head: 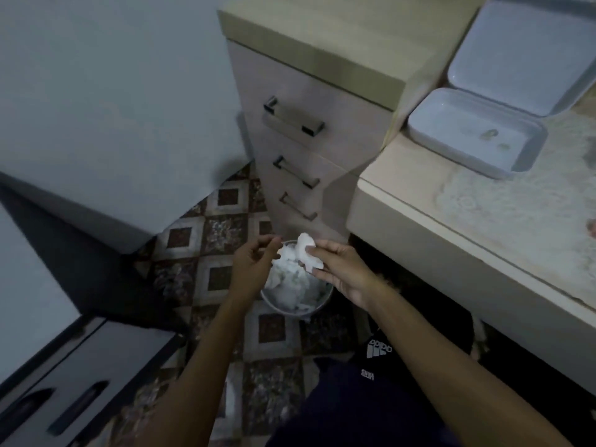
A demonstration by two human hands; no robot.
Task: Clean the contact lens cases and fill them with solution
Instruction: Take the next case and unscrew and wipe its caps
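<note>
Nearest the camera, dark shorts (371, 404) with a white logo are being seen at the bottom edge, and two bare forearms are being stretched forward over a patterned tile floor (222, 233). Down at the lower left, a dark cabinet (84, 375) with slotted handles is being caught in the corner.

Just past the forearms, a crumpled white tissue (308, 253) is being pinched by the right hand (338, 269), thumb and fingers curled round it. The left hand (254, 266) is being held just beside it, fingers loosely bent and narrow, nothing gripped; whether its fingertips are touching the tissue cannot be told. Both hands are being held above a small round bin (292, 309) on the floor, and the bin is being shown heaped with more white tissue.

Beyond the bin, a tall pale drawer unit (322, 150) is standing upright, three bar handles down its front. To the right, the bench (419, 233) is being seen, its top partly covered by a pale lacy cloth (522, 208). On the far part of the bench, a white rectangular tray (474, 133) is resting, two small greenish marks inside it, and a larger white tray (522, 56) is lying just behind it. No contact lens case is being shown clearly anywhere here; the marks in the tray are too blurred to name.
</note>
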